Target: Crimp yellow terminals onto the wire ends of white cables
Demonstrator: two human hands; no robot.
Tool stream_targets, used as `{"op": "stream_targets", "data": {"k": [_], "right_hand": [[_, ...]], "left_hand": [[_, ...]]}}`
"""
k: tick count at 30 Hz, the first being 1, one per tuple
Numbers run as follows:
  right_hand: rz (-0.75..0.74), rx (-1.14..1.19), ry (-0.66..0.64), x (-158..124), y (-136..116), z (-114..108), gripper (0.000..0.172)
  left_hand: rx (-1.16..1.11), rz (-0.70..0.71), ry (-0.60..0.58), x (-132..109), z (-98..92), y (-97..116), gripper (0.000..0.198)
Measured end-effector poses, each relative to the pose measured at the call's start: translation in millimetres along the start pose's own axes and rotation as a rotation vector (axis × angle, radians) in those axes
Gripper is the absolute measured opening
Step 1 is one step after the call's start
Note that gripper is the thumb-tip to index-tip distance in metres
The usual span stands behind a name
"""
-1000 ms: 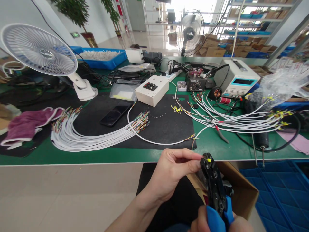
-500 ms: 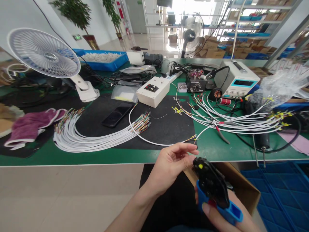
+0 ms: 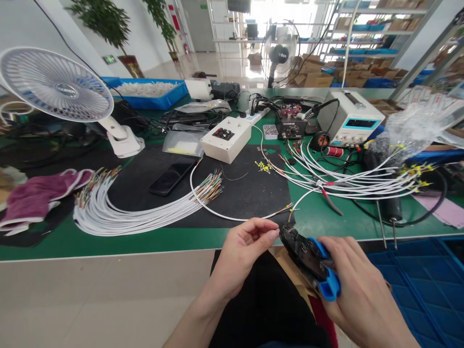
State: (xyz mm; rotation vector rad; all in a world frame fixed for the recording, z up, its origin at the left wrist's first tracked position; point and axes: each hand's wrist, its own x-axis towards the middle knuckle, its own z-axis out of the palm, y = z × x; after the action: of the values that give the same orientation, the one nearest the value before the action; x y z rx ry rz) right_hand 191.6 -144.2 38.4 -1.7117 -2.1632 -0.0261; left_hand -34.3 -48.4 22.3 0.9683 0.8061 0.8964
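Note:
My right hand [image 3: 357,280] is closed round the blue handles of a black crimping tool [image 3: 304,253], its jaws pointing up and left. Just left of the jaws, my left hand [image 3: 246,246] pinches with thumb and index finger; whatever is between the fingertips is too small to make out. Beyond the fingers, a white cable [image 3: 232,218] ends in thin wires with yellow tips. Small yellow terminals [image 3: 263,166] lie scattered on the black mat [image 3: 250,198]. A thick bundle of white cables [image 3: 134,220] with bare coloured ends curves across the left part.
A white fan [image 3: 60,87] stands at the left near a purple cloth [image 3: 39,198]. A phone [image 3: 172,178], a cream box [image 3: 226,140] and a power supply [image 3: 350,118] are on the table. More white cables [image 3: 362,181] lie right. Blue crates [image 3: 406,285] stand below.
The crimping tool has turned in my right hand, so its blue handles now point right and its jaws are higher. My left hand has shifted slightly left. The view has moved a little.

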Motion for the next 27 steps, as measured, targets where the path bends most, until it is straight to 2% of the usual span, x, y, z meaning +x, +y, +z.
{"op": "stream_targets", "data": {"k": [5,8,10,12,14,16,21,25,27], "right_hand": [[0.026,0.075,0.011,0.0,3.1,2.7,0.049],[0.128,0.26,0.039,2.5,6.5,5.3,0.034],[0.222,0.396,0.088,7.3,11.6,7.9,0.02],[0.322,0.489,0.151,15.0,18.9,11.6,0.014],[0.419,0.545,0.204,24.4,26.6,16.4,0.015],[0.49,0.587,0.217,33.4,32.5,21.7,0.019],[0.56,0.613,0.18,43.9,35.3,29.8,0.026],[0.583,0.621,0.15,45.3,31.9,27.3,0.025],[0.624,0.675,0.157,46.2,31.3,25.4,0.034]], "left_hand": [[0.049,0.006,0.008,1.3,-0.1,-1.1,0.021],[0.173,0.051,0.03,3.7,-1.7,-1.6,0.019],[0.348,0.134,0.067,8.5,-2.7,-2.8,0.016],[0.608,0.282,0.11,17.1,-2.2,-4.9,0.014],[0.841,0.428,0.138,29.0,0.2,-8.1,0.013],[0.97,0.503,0.14,42.6,4.1,-12.2,0.013],[1.043,0.497,0.097,68.6,13.5,-21.6,0.01],[0.986,0.471,0.073,72.7,16.1,-19.4,0.012],[0.922,0.453,0.069,70.1,16.0,-14.3,0.015]]}}
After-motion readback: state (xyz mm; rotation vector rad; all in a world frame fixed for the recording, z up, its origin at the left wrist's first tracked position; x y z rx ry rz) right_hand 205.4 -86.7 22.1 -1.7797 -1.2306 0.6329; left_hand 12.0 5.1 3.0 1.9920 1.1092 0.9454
